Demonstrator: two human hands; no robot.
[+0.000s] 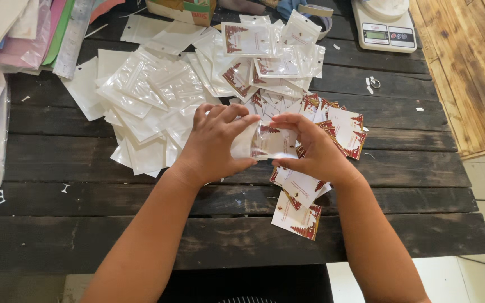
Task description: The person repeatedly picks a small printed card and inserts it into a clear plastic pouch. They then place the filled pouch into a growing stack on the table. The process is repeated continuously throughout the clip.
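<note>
Above the dark plank surface, the left hand and right hand each pinch one side of a small clear pouch holding a white card with a red corner motif. Empty white-backed pouches lie fanned to the left; filled pouches are stacked beyond the hands. Loose white cards with red corners spread under and right of the right hand, and a white digital scale stands at the far right edge.
</note>
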